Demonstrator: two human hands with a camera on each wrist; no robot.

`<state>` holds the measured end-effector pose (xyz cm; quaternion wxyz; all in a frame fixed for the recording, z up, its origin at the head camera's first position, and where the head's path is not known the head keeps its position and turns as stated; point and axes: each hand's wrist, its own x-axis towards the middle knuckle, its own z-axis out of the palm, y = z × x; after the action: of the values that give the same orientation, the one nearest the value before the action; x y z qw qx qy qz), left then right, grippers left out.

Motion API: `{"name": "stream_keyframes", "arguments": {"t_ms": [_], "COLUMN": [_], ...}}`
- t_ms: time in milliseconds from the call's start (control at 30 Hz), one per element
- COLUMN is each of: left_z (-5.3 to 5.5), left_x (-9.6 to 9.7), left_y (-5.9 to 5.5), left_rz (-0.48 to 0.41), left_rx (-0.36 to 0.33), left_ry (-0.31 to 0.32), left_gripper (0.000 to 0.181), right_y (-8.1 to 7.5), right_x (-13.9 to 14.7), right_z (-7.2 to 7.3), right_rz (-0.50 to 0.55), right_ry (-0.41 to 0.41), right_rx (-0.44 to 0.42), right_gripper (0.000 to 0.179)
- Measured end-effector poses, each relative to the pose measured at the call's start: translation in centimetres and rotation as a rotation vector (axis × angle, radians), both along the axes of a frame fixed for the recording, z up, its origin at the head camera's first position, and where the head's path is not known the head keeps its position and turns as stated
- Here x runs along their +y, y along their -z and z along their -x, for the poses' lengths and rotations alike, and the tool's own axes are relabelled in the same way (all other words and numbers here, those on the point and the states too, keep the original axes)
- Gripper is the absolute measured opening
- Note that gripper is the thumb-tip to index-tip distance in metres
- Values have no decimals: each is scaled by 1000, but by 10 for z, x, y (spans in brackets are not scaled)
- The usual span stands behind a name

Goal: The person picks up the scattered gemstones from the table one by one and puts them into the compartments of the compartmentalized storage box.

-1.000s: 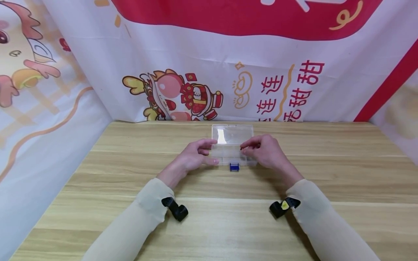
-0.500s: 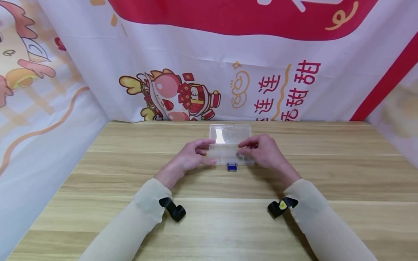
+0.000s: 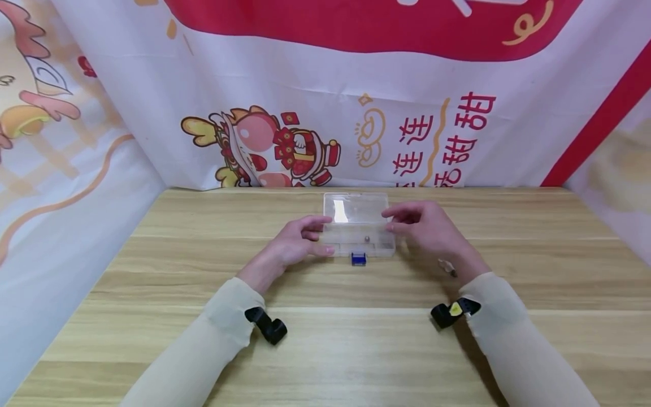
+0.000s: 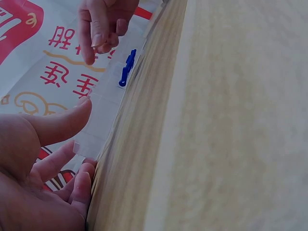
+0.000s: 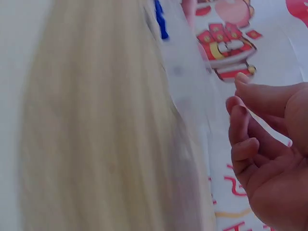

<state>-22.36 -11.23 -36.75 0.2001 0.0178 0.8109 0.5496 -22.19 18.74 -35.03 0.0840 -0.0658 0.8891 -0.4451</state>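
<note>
A clear plastic compartment box (image 3: 358,249) lies on the table, its see-through lid (image 3: 363,208) raised at the back. The blue latch (image 3: 358,259) is at its front edge. One small greyish round piece (image 3: 367,239) shows inside. Around the box's left end, my left hand (image 3: 295,244) has its thumb at the front and fingers behind, holding it. My right hand (image 3: 429,229) is beside the right end, fingers loosely bent, with nothing visible between them in the right wrist view.
Small shiny pieces (image 3: 447,267), too small to make out, lie on the wooden table (image 3: 356,350) near the right wrist. A printed cloth (image 3: 305,73) hangs behind the table's back edge.
The right hand has moved from over the box to the right, its fingertips leaving the compartments. The small round piece in the box now shows fully. The left hand stays at the left end.
</note>
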Motion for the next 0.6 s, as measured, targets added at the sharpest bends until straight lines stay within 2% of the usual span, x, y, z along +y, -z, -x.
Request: {"name": "stream_keyframes", "arguments": {"t_ms": [267, 600], "left_z": [1, 0], "left_x": [0, 0], "left_y": [0, -1], "left_rz": [0, -4], "left_rx": [-3, -12], "left_ry": [1, -1], "left_gripper": [66, 67], "right_y": [3, 8], "right_x": [45, 91], "right_z": [0, -1], "right_rz": [-76, -138], "right_ry": [-37, -46], "right_rx": [-9, -97], "right_gripper": [29, 31]}}
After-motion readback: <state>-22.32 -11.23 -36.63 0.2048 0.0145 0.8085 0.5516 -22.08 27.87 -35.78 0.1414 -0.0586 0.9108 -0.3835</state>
